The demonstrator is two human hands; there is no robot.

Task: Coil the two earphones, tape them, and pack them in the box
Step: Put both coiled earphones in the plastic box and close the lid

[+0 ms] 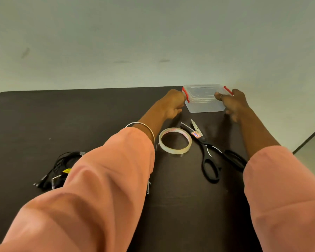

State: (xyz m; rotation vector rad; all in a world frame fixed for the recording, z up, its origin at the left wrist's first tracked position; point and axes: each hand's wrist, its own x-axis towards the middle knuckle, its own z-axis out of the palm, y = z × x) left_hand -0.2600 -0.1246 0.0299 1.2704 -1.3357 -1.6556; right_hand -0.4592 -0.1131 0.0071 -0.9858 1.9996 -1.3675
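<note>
Nearest the camera, lower left of frame: black earphones (62, 170) lay bundled on the desk (180, 206), partly hidden under the left sleeve; couldn't tell if both were coiled or taped. Mid-frame centre: tape roll (175, 140) lay flat, w/ scissors (207, 151) just right of it, blades open. Further up, right of centre: clear box (205, 98), lid on, red clips at both ends, sat near the desk's far edge, close to the wall. Left hand (173, 104) was curled at the left clip; right hand (233, 104) gripped the right end, thumb on the lid. Step in hand, prob.: unclipping the box. Next calls for popping both clips, lifting the lid w/o shoving the box off the back. Open room: plenty of bare desk at left; scissors and tape crowded the path back.
</note>
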